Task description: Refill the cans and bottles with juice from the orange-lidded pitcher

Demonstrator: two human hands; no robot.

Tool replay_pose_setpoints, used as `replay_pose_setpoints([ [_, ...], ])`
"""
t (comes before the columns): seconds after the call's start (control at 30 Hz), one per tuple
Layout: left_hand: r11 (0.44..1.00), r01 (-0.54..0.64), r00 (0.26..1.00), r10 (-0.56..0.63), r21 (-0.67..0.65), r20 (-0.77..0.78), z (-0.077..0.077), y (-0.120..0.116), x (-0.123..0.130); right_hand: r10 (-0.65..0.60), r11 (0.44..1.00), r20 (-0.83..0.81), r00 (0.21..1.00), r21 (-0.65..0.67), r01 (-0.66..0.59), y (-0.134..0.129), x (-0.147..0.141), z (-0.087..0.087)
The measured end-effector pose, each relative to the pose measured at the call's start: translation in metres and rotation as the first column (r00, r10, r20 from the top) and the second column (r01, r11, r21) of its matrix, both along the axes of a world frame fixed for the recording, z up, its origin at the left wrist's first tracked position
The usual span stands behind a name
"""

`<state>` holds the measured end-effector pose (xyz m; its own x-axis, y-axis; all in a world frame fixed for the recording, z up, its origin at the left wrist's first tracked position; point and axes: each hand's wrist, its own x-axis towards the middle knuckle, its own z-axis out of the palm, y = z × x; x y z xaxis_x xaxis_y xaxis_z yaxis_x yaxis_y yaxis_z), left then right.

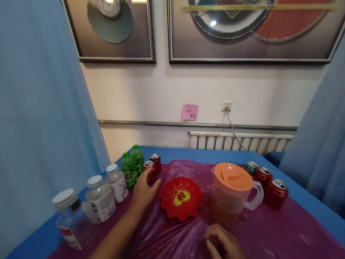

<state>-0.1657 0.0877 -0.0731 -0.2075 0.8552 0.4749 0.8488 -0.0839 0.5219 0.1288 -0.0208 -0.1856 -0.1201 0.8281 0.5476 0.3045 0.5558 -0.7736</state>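
Observation:
My left hand (pixel 145 191) reaches out with thumb and fingers apart, right at a red can (pixel 152 178) whose lower part it partly hides. I see no firm grip on that can. Just behind stands another red can (pixel 156 164) with a dark top. Close to the hand's left are two green bottles (pixel 129 172). My right hand (pixel 223 243) rests low at the front, its fingers loosely curled with nothing visible in them. Beyond it stands a clear pitcher (pixel 227 203) with an orange lid. Between the hands lies a red scalloped plate (pixel 181 212) with a yellow design.
Several clear jars with white lids, one a large jar (pixel 100 200), line the left side. At right, beside the pitcher's handle, are a green can (pixel 251 168) and two red cans (pixel 276 195). Purple plastic sheeting (pixel 153 232) covers the blue table. Blue curtains (pixel 38 111) hang at both sides.

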Motion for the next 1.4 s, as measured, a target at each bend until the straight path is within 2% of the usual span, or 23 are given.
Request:
replay_pose_setpoints([
  [0.07, 0.997, -0.07, 0.996, 0.07, -0.007, -0.051, 0.006, 0.034, -0.015, 0.127, 0.991, 0.102, 0.987, -0.049, -0.122, 0.013, -0.01, 0.013],
  [0.1, 0.996, -0.091, 0.993, 0.09, -0.012, -0.072, 0.008, 0.048, -0.021, 0.148, 0.987, 0.122, 0.981, -0.077, -0.139, 0.018, -0.013, 0.017],
  [0.2, 0.989, -0.136, 0.983, 0.128, -0.051, -0.132, 0.009, 0.075, -0.034, 0.125, 0.987, 0.09, 0.988, -0.113, -0.114, 0.03, -0.016, 0.013],
  [0.37, 0.976, -0.173, 0.974, 0.149, -0.136, -0.171, 0.003, 0.093, -0.042, 0.074, 0.995, 0.024, 0.997, -0.07, -0.072, 0.042, -0.009, -0.015],
  [0.53, 0.974, -0.172, 0.976, 0.148, -0.15, -0.162, -0.005, 0.094, -0.044, 0.069, 0.997, 0.079, 0.994, -0.049, -0.065, 0.046, -0.007, -0.018],
  [0.7, 0.988, -0.14, 0.981, 0.13, -0.067, -0.142, -0.001, 0.076, -0.039, 0.055, 0.998, 0.133, 0.99, -0.008, -0.055, 0.045, -0.012, -0.015],
  [0.87, 0.996, -0.076, 0.991, 0.08, 0.039, -0.108, 0.004, 0.041, -0.023, 0.059, 0.997, 0.132, 0.989, 0.04, -0.065, 0.037, -0.01, -0.005],
  [0.97, 0.994, 0.012, 0.996, -0.002, 0.108, -0.091, 0.006, 0.01, -0.001, 0.025, 0.993, 0.103, 0.994, 0.112, -0.036, 0.03, -0.01, 0.004],
  [1.03, 0.97, 0.12, 0.993, -0.115, 0.211, -0.038, 0.007, -0.011, 0.02, -0.002, 0.985, 0.09, 0.996, 0.169, -0.013, 0.026, -0.014, 0.011],
  [1.1, 0.944, 0.217, 0.975, -0.223, 0.249, -0.005, 0.008, -0.031, 0.045, -0.033, 0.98, 0.091, 0.995, 0.198, 0.014, 0.025, -0.023, 0.021],
  [1.17, 0.937, 0.264, 0.958, -0.282, 0.23, 0.048, 0.008, -0.047, 0.069, -0.093, 0.981, 0.071, 0.993, 0.175, 0.079, 0.028, -0.036, 0.032],
  [1.27, 0.935, 0.302, 0.934, -0.329, 0.185, 0.141, 0.006, -0.064, 0.097, -0.15, 0.987, 0.004, 0.989, 0.061, 0.15, 0.038, -0.055, 0.047],
  [1.4, 0.923, 0.375, 0.883, -0.384, 0.088, 0.268, 0.003, -0.077, 0.103, -0.067, 0.995, -0.088, 0.994, -0.084, 0.06, 0.041, -0.06, 0.055],
])
